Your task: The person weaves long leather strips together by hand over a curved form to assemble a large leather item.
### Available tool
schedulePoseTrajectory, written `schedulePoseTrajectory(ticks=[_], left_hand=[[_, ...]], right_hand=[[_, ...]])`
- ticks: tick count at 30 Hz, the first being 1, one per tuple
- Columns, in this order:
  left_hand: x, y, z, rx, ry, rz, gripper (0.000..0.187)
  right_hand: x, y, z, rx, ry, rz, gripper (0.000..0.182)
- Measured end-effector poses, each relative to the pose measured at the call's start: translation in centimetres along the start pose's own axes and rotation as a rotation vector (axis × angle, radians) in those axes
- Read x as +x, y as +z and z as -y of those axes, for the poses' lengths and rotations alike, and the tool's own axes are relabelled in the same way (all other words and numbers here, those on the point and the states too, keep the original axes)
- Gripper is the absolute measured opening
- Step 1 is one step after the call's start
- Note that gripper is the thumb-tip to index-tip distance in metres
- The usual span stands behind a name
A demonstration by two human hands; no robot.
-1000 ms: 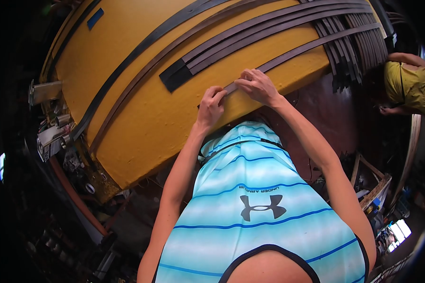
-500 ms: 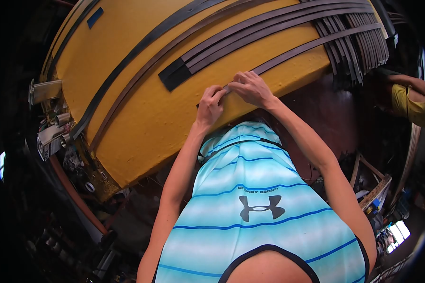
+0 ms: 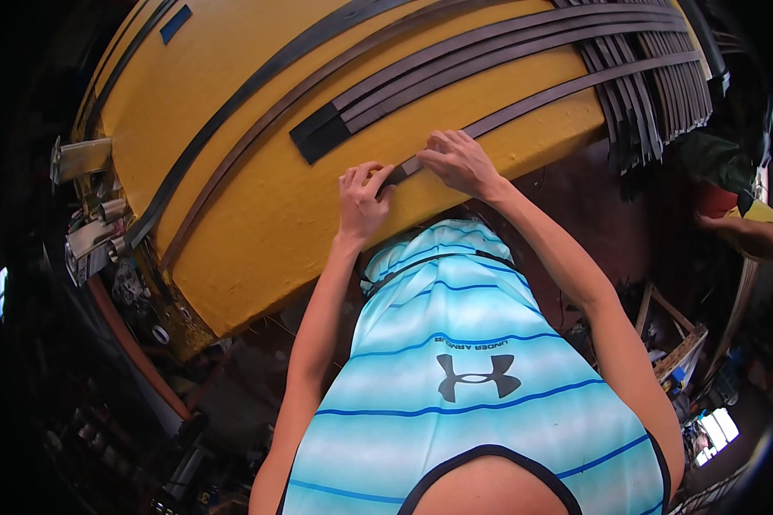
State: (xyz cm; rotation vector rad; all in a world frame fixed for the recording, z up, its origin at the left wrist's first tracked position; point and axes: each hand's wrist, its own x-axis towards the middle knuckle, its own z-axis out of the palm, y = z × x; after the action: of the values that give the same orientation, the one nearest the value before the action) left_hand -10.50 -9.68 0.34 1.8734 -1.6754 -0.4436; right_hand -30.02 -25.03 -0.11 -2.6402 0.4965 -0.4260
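A long brown strap [image 3: 524, 107], leather-like with dark edges, lies along the front of the yellow table [image 3: 258, 283]. My right hand [image 3: 462, 165] is closed over it, fingers bent and pressing on the strap. At the strap's dark near end, my left hand [image 3: 365, 202] has its thumb and fingertips brought together on it. A short pale stretch of strap shows between the hands. Just behind them, several brown straps [image 3: 421, 73] lie side by side, their black ends [image 3: 319, 133] towards the left.
A bundle of straps [image 3: 661, 94] hangs over the table's right edge. Longer black [image 3: 232, 107] and brown straps curve across the table. Metal fittings [image 3: 86, 232] sit at the left edge. Another person's arm [image 3: 743, 230] shows at far right.
My left hand has shifted slightly left and down, uncovering more of the strap's dark end. My right hand stays put. The other person's arm at the right has moved lower.
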Motion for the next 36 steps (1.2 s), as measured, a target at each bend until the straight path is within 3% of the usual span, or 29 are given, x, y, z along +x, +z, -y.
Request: schedulePoseTrajectory(ticks=[8, 27, 36], left_hand=[[-1.9, -0.1, 1.4, 0.064, -0.066, -0.073, 0.037], [-1.5, -0.2, 1.4, 0.005, -0.124, -0.064, 0.034], [-1.6, -0.3, 1.4, -0.011, -0.124, -0.08, 0.032]], right_hand=[[0.4, 0.7, 1.1, 0.029, -0.042, 0.026, 0.03], [2.0, 0.0, 0.6, 0.065, -0.009, 0.194, 0.029], [0.1, 0.8, 0.0, -0.072, -0.127, 0.177, 0.036]])
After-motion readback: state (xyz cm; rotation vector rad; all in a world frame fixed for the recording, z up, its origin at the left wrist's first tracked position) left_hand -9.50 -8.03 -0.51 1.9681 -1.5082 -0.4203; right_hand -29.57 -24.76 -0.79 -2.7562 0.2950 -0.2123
